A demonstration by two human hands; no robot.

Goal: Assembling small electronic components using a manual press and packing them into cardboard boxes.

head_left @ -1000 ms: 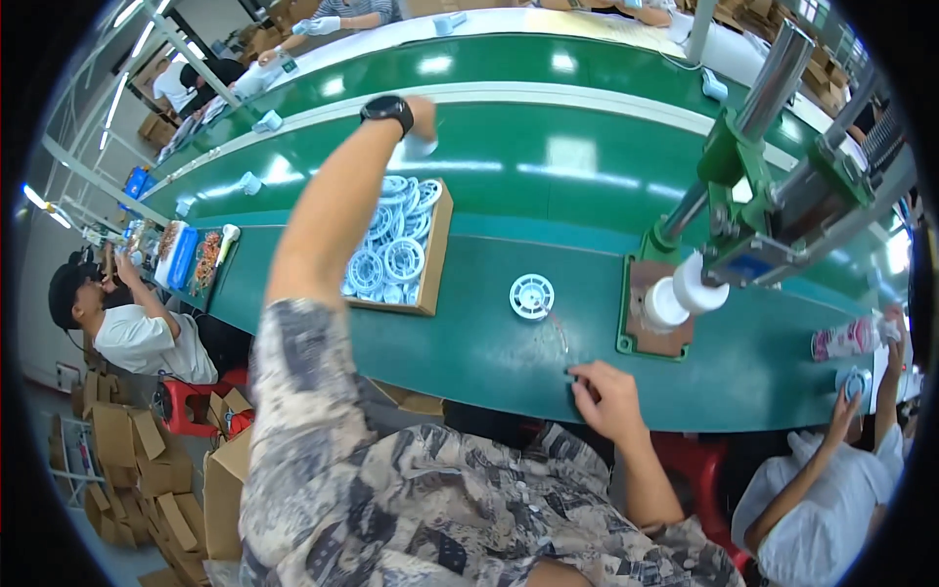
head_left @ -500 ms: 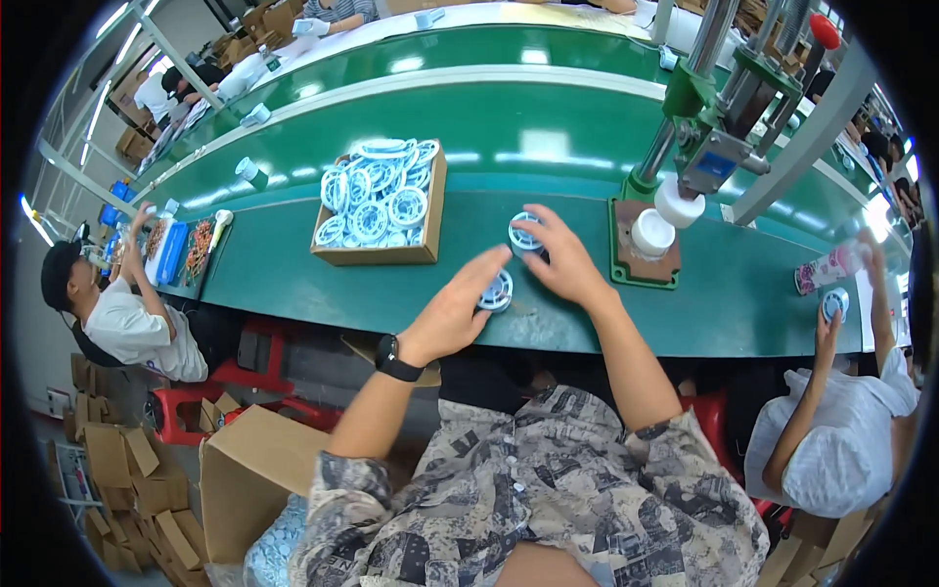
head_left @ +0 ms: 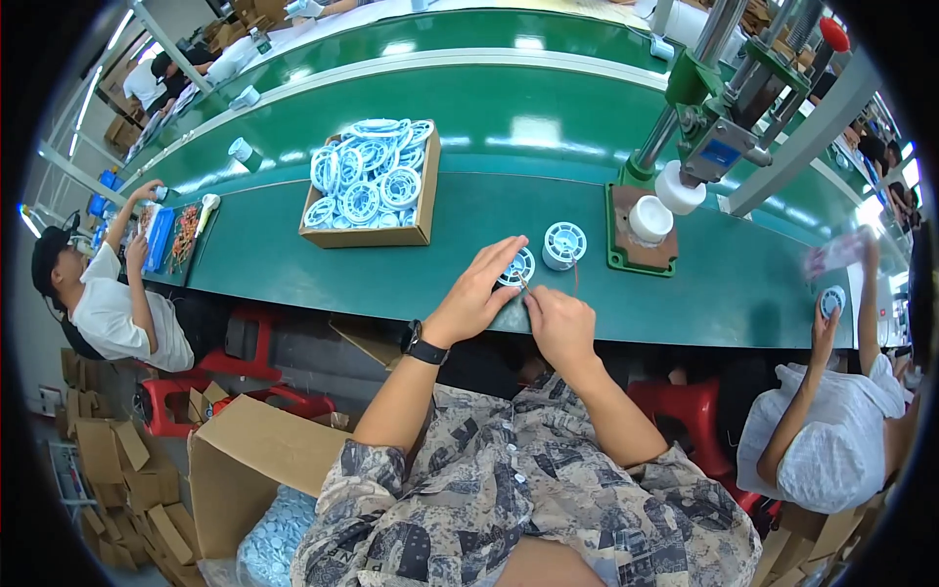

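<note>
My left hand (head_left: 476,298), with a dark watch on its wrist, is curled around a light-blue spool-shaped part (head_left: 518,266) near the bench's front edge. The part's slotted round top faces up. Close against its lower right, my right hand (head_left: 561,325) is closed, thumb and finger pinching what looks like a thin wire (head_left: 524,285) at the part. Just beyond stands a second light-blue spool-shaped part (head_left: 563,243), upright and untouched, a thin reddish wire hanging down its side.
Left on the green bench (head_left: 264,264) sits a cardboard box (head_left: 419,233) heaped with light-blue rings. A green hand press (head_left: 641,230) with white round fittings stands right. Co-workers sit at both sides. An open carton (head_left: 259,440) is at my lower left.
My right hand has left the farther part and come back toward me, closing at the nearer one. My left hand stays around that nearer part. The view has shifted slightly.
</note>
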